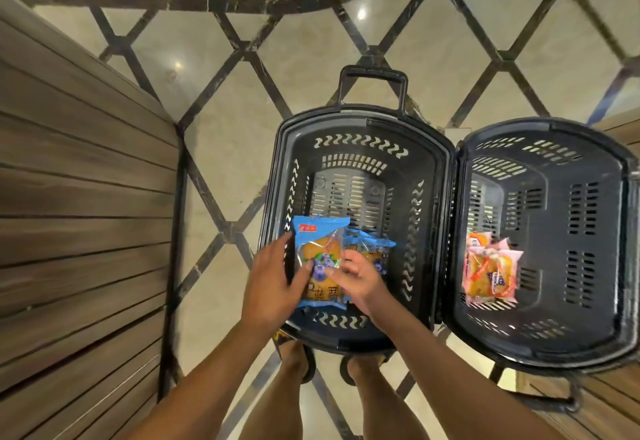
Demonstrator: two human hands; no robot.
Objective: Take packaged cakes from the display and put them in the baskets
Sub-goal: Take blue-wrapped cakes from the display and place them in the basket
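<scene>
- Feet [325, 360]: the person's two feet stand on the floor just under the near rim of the left basket; footwear is only partly seen.
- Left hand [273, 284]: fingers closed along the left edge of the blue cake packet, thumb pressed across its printed face.
- Right hand [360, 277]: fingers curled loosely at the packet's right edge, touching it; whether they truly pinch it cannot be told.
- Blue cake packet [320, 263]: held upright between both hands, over the near end of the left basket, its red label at the far end.
- Second blue packet [372, 249]: lies inside the left basket, just beside and partly behind the held packet, partly hidden by the right hand.
- Left basket [360, 128]: black, perforated, with a handle at its far end; far half of its bottom bare.
- Right basket [554, 135]: black, touching the left basket side by side.
- Pink cake packets [491, 273]: a small heap in the right basket's near left part, well apart from both hands.
- Wooden slatted display side [76, 197]: stands at left.
- Marble floor [311, 31]: pale, with dark diamond lines.
</scene>
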